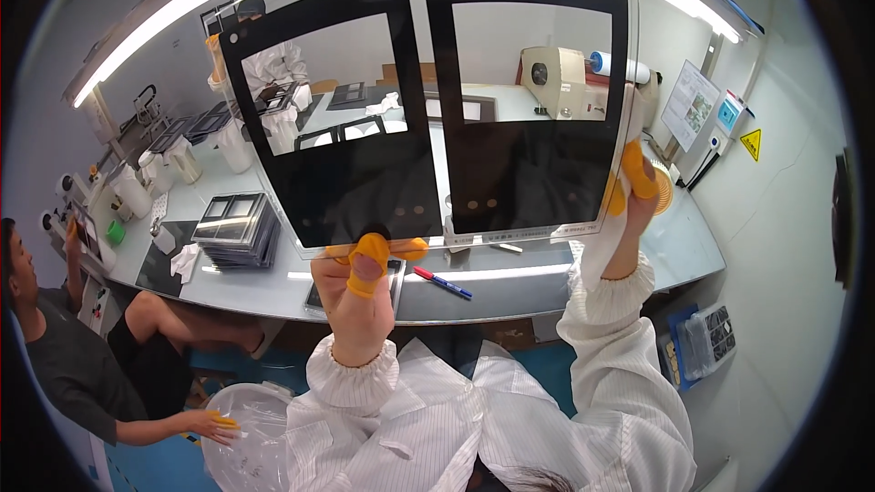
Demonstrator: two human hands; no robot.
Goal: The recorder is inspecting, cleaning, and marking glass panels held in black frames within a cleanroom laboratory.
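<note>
A large clear panel printed with two black window frames (355,178) is held up, tilted, in front of me under the lamp. My left hand (366,264) is closed on its lower edge, with orange finger cots on the fingers. At the panel's right edge, my right hand (643,180) grips the side, also in orange finger cots. A white cloth (602,241) hangs at that hand, along the wrist. Below the panel, a red and blue marker (443,283) lies on the table. Part of a dark framed piece (321,299) shows behind my left wrist.
A stack of dark framed panels (237,230) stands on the metal table (538,296), beside a crumpled white wipe (185,263). A beige roller machine (554,82) is at the back right. One person sits at left (68,346); another works across the table (273,64). A plastic-lined bin (241,442) stands lower left.
</note>
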